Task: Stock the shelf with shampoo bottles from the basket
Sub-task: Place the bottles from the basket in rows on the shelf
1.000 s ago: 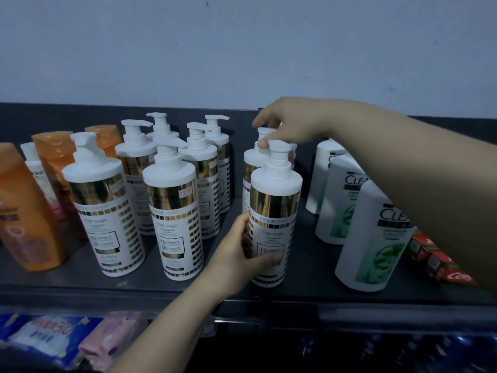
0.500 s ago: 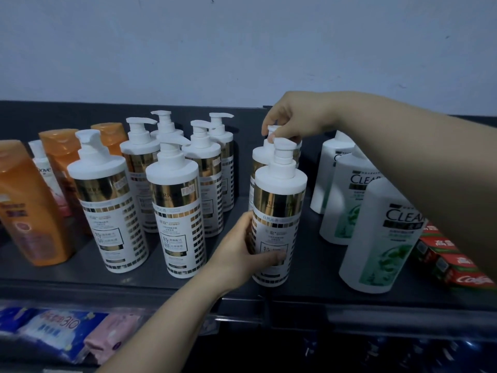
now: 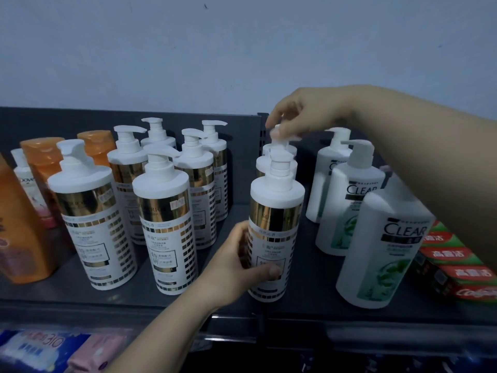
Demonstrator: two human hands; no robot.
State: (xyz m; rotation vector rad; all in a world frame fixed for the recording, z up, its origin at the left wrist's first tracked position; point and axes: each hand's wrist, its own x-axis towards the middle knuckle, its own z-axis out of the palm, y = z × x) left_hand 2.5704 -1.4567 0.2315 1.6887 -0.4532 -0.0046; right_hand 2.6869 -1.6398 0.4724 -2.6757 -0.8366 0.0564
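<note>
Since the earliest frame, the right hand [image 3: 304, 114] has shifted its fingertips from just above the front pump to the pump head behind it. The left hand [image 3: 242, 267] has stayed where it was.

The right fingers pinch the pump head of the rear bottle [image 3: 281, 149], last in a file of three. The left fingers and thumb curl round the lower body of the front bottle [image 3: 277, 224], which stands upright on the shelf [image 3: 309, 265] near its front edge. The basket is out of view.

Likely faults:
- **Rear bottle tips.** A turn or pull on the pump may rock the tall rear bottle into the middle bottle [image 3: 265, 165], which stands close against it. That could tip the file forward, and only the left hand's grip checks a fall over the edge.
- **Forearm strikes a pump.** The right forearm passes low over the Clear bottles [image 3: 349, 205], so lowering it may strike a pump.

Toothpaste boxes [image 3: 457, 265] lie at far right.
</note>
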